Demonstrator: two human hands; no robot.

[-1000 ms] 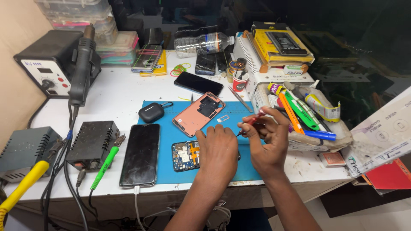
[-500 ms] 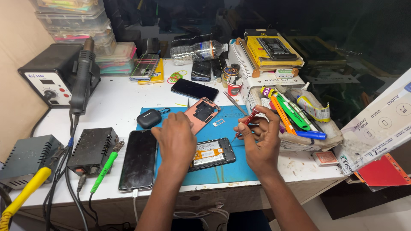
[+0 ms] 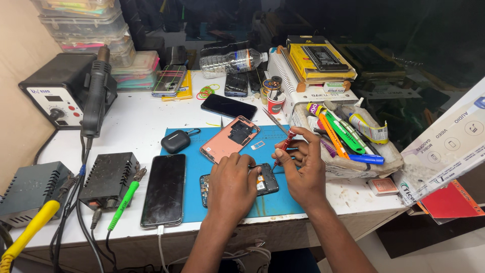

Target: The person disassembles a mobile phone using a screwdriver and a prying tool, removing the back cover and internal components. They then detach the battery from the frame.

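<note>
Both hands on opened phone (image 3: 237,184) on blue mat (image 3: 283,202) at table edge: L hand (image 3: 232,189) pinning it flat, R hand (image 3: 302,169) w/ grip closed round red screwdriver (image 3: 284,147), tip down for screws.

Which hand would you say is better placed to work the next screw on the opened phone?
The right hand: it holds the red screwdriver, tip down at the opened phone. The left hand lies flat on the phone, steadying it.

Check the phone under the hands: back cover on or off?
Off. The phone lies with its insides exposed on the blue mat; the pink back cover lies apart.
</note>
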